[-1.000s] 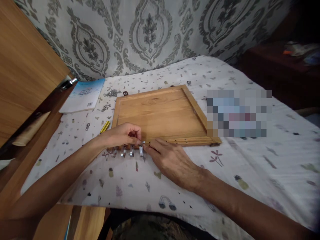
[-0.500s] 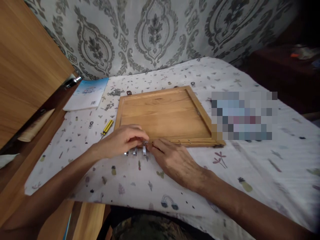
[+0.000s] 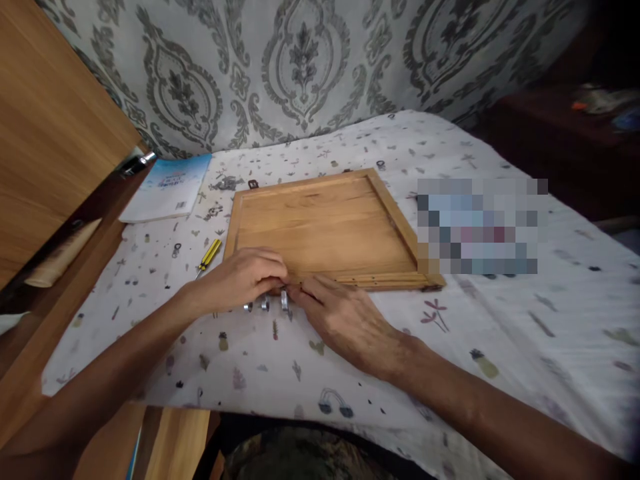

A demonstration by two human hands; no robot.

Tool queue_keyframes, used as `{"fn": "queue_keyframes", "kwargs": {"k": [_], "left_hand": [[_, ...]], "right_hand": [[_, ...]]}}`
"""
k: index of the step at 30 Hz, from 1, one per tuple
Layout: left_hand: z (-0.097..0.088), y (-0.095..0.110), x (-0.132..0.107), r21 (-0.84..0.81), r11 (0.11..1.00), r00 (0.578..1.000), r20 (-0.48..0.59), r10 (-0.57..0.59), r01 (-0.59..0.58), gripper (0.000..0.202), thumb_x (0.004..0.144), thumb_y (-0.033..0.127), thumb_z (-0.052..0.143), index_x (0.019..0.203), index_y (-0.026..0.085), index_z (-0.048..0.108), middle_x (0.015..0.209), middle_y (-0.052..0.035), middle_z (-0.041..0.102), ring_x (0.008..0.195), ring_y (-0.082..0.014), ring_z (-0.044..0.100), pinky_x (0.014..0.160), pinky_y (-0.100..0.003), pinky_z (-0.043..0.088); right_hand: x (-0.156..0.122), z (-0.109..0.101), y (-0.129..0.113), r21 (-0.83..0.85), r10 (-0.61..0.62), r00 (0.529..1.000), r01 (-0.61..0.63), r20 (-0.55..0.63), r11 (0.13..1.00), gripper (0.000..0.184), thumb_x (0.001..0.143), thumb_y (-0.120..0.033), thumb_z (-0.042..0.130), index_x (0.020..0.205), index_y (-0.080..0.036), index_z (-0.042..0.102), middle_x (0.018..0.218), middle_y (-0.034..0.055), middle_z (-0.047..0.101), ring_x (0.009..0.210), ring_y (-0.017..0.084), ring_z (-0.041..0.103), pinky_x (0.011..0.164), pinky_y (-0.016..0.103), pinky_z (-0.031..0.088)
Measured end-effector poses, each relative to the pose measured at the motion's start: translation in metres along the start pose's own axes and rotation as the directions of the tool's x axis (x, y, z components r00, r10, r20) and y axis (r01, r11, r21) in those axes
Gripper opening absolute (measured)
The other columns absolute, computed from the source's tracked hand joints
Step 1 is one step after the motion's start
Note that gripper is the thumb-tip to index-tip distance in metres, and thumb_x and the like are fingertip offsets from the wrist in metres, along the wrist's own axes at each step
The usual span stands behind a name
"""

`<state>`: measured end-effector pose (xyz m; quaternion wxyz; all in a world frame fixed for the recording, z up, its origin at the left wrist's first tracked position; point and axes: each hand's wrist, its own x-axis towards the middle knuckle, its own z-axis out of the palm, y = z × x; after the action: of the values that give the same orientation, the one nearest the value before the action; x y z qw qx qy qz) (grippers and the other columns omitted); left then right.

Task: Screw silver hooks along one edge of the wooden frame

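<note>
A wooden framed panel (image 3: 310,220) lies flat on the patterned cloth. Along its near edge stick out small silver curved metal pieces (image 3: 285,300), possibly hooks. My left hand (image 3: 250,277) rests over the near left part of the frame, thumb and fingers pinched beside the rightmost metal piece. Opposite it, my right hand (image 3: 345,320) lies against the same edge with fingers bent and drawn together, its fingertips almost meeting the left ones. Whatever is between the fingertips is too small and covered to name. Several dark small holes show along the edge right of my hands.
A yellow-and-black screwdriver (image 3: 209,255) lies left of the panel. Behind it are small metal parts (image 3: 227,183) and a blue-white booklet (image 3: 170,187). A dark clasp (image 3: 253,185) sits at the panel's far edge. A blurred-out item (image 3: 480,227) lies to the right.
The whole view has shifted slightly, so everything sits a little further left. Both hands stay at the same metal piece, with the left fingertips slightly lower over it.
</note>
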<state>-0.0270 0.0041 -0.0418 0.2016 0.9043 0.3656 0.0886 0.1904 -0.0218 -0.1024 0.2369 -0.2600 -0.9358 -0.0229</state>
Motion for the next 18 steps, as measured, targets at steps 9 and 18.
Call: {"fn": "queue_keyframes", "kwargs": {"k": [9, 18], "left_hand": [[0.0004, -0.0015, 0.0008, -0.072, 0.994, 0.997, 0.008, -0.083, 0.083, 0.017, 0.091, 0.008, 0.057, 0.082, 0.016, 0.069, 0.079, -0.0005, 0.067, 0.077, -0.0124, 0.062, 0.069, -0.022, 0.043], [-0.0026, -0.0006, 0.0021, -0.103, 0.992, 0.996, 0.049, -0.068, 0.073, 0.017, 0.092, 0.011, 0.056, 0.081, 0.016, 0.068, 0.079, -0.0007, 0.066, 0.076, -0.0125, 0.061, 0.069, -0.022, 0.044]], "right_hand": [[-0.0011, 0.0014, -0.0001, 0.001, 0.002, 1.000, -0.002, -0.001, 1.000, 0.018, 0.090, -0.004, 0.059, 0.105, -0.012, 0.063, 0.087, 0.0049, 0.065, 0.078, 0.021, 0.057, 0.056, 0.033, 0.037], [-0.0004, 0.0016, 0.0000, -0.001, -0.004, 1.000, 0.004, -0.014, 1.000, 0.017, 0.091, -0.004, 0.057, 0.105, -0.012, 0.064, 0.085, 0.0055, 0.064, 0.077, 0.021, 0.055, 0.056, 0.033, 0.036]]}}
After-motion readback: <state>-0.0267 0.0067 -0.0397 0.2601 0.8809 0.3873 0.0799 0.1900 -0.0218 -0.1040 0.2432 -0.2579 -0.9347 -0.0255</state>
